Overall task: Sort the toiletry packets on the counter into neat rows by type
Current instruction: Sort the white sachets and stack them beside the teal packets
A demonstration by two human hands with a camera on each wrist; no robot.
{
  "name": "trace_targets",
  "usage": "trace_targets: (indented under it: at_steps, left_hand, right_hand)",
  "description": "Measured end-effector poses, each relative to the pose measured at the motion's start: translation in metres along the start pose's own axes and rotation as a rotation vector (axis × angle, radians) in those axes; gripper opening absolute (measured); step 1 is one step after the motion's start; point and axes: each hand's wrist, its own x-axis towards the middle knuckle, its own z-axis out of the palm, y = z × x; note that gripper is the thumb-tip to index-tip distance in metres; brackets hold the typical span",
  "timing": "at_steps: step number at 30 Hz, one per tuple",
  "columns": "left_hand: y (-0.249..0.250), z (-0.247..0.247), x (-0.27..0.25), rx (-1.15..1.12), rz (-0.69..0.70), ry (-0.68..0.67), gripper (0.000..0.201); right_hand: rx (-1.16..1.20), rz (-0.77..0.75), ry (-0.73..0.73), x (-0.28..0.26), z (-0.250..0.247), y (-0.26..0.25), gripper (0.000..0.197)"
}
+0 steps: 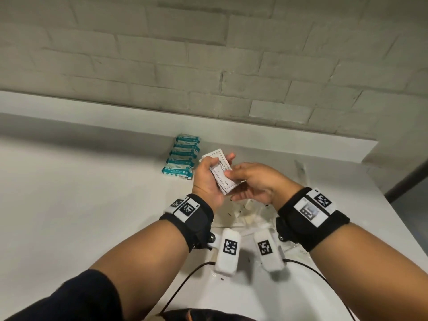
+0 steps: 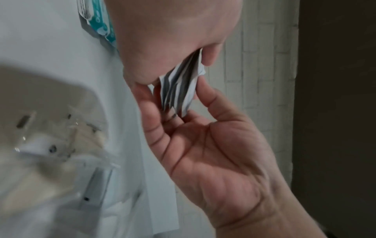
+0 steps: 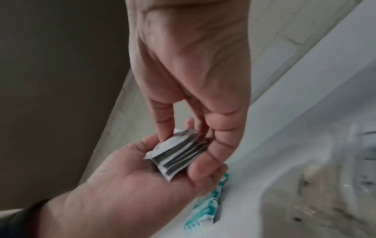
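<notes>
white sachets (image 1: pixel 221 170): thin, matt, paper-like
teal packets (image 1: pixel 183 158): glossy plastic film
bench (image 1: pixel 92 205): smooth white, slight sheen
wall (image 1: pixel 208 54): rough painted brick
wrist straps (image 1: pixel 312 218): black cloth

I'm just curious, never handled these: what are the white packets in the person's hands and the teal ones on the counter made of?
The white packets look like thin matte paper or paper-faced foil: flat, printed, edges creased and fanned. The teal packets look like glossy plastic film: puffy, with sheen and crimped ends. The counter looks smooth, matte white, maybe solid surface or laminate.
</notes>
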Motion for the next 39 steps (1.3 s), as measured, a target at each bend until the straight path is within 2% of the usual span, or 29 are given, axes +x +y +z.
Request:
trace_targets:
  at_steps: [3,7,8,10,11,12,14,15,18,20,22,24,26,29,31,33,36,39]
  left_hand:
    - [0.005,-0.013,0.019,0.165,-0.04,0.057,0.028]
    - [0.02,-0.024,0.059,0.54,-0.036,0.115,0.017]
    - [0.024,-0.023,0.068,0.632,-0.019,0.13,0.017]
    - [0.031,-0.022,0.093,0.811,-0.002,0.155,0.019]
    - [0.034,-0.02,0.105,0.911,-0.005,0.169,0.013]
    - [0.037,-0.018,0.117,1.019,-0.013,0.176,0.007]
    - [0.041,-0.018,0.141,1.231,-0.037,0.171,0.014]
    - [0.041,-0.017,0.151,1.348,-0.047,0.15,0.011]
    - [0.035,-0.019,0.17,1.792,-0.028,0.108,0.028]
    - [0.031,-0.022,0.175,1.979,-0.011,0.075,0.027]
    - [0.03,-0.024,0.178,2.064,0.021,0.032,0.028]
    - [0.035,-0.022,0.177,2.093,0.047,0.001,0.032]
    - [0.041,-0.018,0.171,2.099,0.047,-0.054,0.036]
    - [0.042,-0.014,0.158,2.23,0.028,-0.256,0.06]
    - [0.034,-0.016,0.156,2.338,0.069,-0.334,0.068]
    - [0.028,-0.016,0.16,2.392,0.135,-0.307,0.068]
    - [0.028,-0.015,0.17,2.366,0.173,-0.226,0.063]
    - [0.034,-0.014,0.183,2.299,0.242,-0.152,0.045]
  right_hand:
    - [0.063,0.063,0.009,0.022,-0.011,0.003,0.012]
    - [-0.013,0.167,0.029,0.056,-0.038,-0.001,0.03]
    - [-0.013,0.183,0.038,0.062,-0.044,-0.004,0.029]
    - [0.033,0.191,0.07,0.076,-0.054,-0.013,0.012]
    - [0.043,0.182,0.099,0.082,-0.058,-0.016,0.006]
    - [0.019,0.168,0.135,0.093,-0.063,-0.019,0.009]
    - [-0.072,0.133,0.185,0.109,-0.069,-0.019,0.018]
    - [-0.125,0.131,0.207,0.117,-0.071,-0.019,0.021]
    - [-0.344,0.145,0.222,0.134,-0.071,-0.018,0.013]
    - [-0.519,0.159,0.216,0.143,-0.072,-0.014,0.017]
    - [-0.678,0.143,0.228,0.148,-0.072,-0.013,0.017]
    - [-0.809,0.12,0.235,0.146,-0.075,-0.016,0.025]
    - [-0.904,0.124,0.164,0.138,-0.078,-0.02,0.035]
    - [-1.247,0.106,0.083,0.134,-0.078,-0.012,0.072]
    - [-1.393,0.035,0.12,0.138,-0.073,-0.003,0.082]
    - [-1.399,-0.029,0.154,0.146,-0.071,0.001,0.081]
    - [-1.376,-0.093,0.224,0.158,-0.072,-0.002,0.066]
    - [-1.37,-0.118,0.28,0.173,-0.076,-0.008,0.057]
